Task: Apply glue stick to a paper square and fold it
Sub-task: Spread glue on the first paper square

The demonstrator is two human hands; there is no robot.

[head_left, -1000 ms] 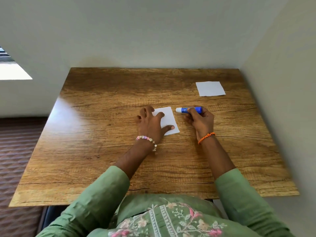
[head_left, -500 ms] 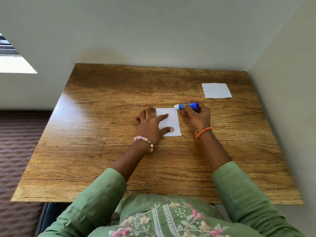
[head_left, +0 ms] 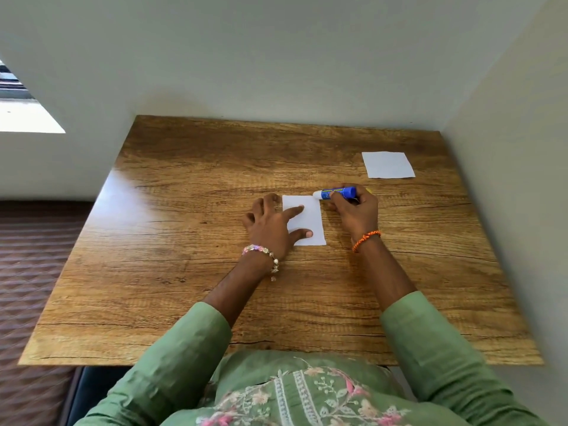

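Note:
A white paper piece (head_left: pixel 310 221), narrow and upright like a folded square, lies near the middle of the wooden table (head_left: pixel 184 241). My left hand (head_left: pixel 270 222) rests flat on its left side, index finger and thumb spread over the paper. My right hand (head_left: pixel 356 210) grips a blue glue stick (head_left: pixel 336 193) held nearly level. Its white tip points left and sits at the paper's top right corner.
A second white paper square (head_left: pixel 388 165) lies flat at the back right of the table. Walls stand close behind and to the right of the table. A patterned floor shows on the left.
The glue stick's tip has come from right of the paper to its top right corner. My left hand stays pressed on the paper. The camera has tilted slightly.

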